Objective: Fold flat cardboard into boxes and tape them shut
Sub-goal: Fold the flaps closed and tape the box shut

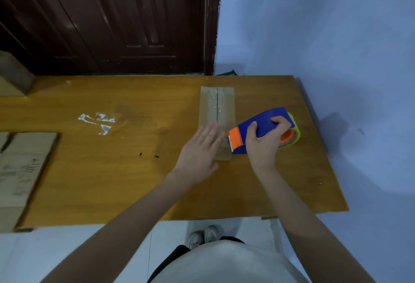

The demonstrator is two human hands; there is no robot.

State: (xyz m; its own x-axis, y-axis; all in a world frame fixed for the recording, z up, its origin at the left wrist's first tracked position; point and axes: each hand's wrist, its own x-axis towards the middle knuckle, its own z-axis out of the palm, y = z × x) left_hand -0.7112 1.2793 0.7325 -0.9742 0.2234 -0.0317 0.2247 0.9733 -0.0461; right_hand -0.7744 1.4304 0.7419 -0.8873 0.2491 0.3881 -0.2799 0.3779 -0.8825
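A narrow brown cardboard box [216, 107] lies on the wooden table [112, 170], its top seam running away from me with clear tape shining along it. My left hand [201, 150] lies flat, fingers spread, on the box's near end. My right hand [263, 139] grips a blue and orange tape dispenser [262, 125] with a yellow-green roll, just right of the box. Its toothed orange front meets the box's near right edge beside my left fingertips.
A stack of flat cardboard [20, 170] lies at the table's left edge, and another box [13, 76] stands at the far left corner. White tape scraps [96, 121] stick to the tabletop. A dark door and a blue wall stand behind; the table's right edge is close.
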